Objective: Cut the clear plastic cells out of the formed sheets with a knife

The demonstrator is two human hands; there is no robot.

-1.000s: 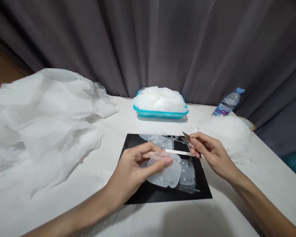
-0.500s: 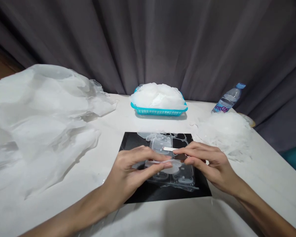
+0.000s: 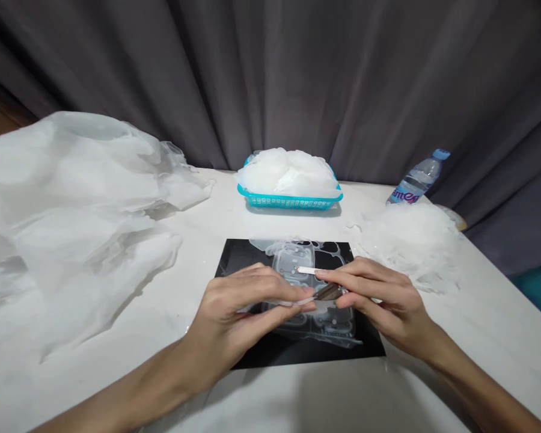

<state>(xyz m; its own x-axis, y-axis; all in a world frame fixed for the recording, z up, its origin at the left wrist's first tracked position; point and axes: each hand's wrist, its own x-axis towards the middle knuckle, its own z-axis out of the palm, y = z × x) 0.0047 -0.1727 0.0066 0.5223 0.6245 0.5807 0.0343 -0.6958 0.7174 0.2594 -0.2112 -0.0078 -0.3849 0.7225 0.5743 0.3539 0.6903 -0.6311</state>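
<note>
The left grip [image 3: 237, 308] pinches a translucent piece [image 3: 283, 303] crosswise, edge-on; the right grip [image 3: 390, 293] pinches a leftward-pointing dark tool [image 3: 328, 293].

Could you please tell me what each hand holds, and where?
Left hand: translucent piece, pinched across its faces. Right hand: white stick, by its right end; dark metal tool, hold unclear.

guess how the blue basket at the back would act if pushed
The blue basket would probably slide rather than tip, since it sits low and wide. It looks light for its size, with openwork walls. The white pile rising above its rim might spill if shoved hard.
</note>
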